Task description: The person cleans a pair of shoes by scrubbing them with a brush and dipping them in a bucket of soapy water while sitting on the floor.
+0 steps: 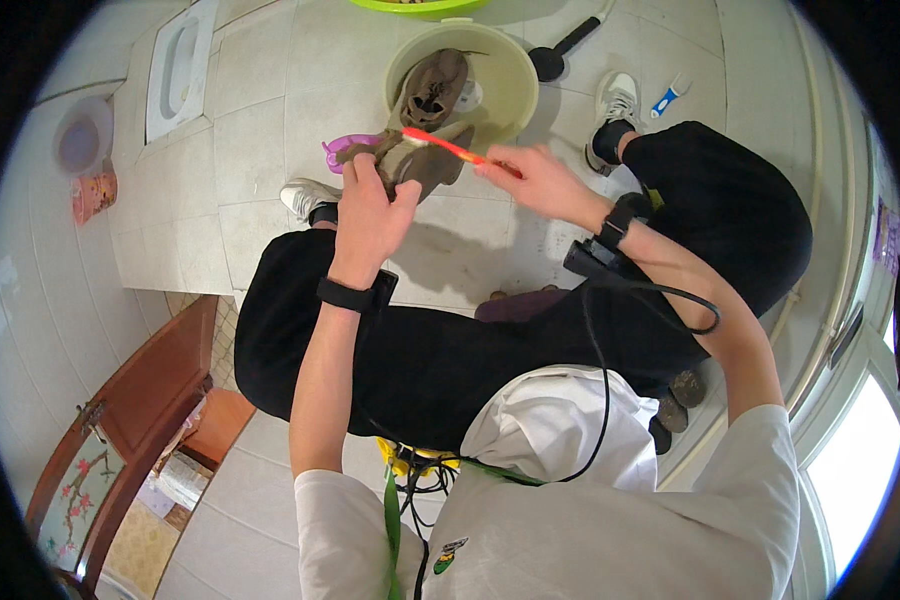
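My left hand (375,206) grips a brown shoe (427,169) by its near left part, in front of a round plastic basin. In my right hand (536,180) is a red toothbrush (446,144), its head at the pale part of that shoe. Another brown shoe (436,82) leans inside the pale green basin (525,112), which holds cloudy water. A purple plastic object (337,150), perhaps a brush, shows behind the held shoe, partly hidden by it. Whether it touches the basin I cannot tell.
Beyond the basin lie a black shower head (551,63) and the rim of a bright green basin (420,7). A blue-handled brush (665,101) lies by my right foot. At the left are a squat toilet (176,71) and a pink patterned bin (95,196). A cable hangs from my right wrist.
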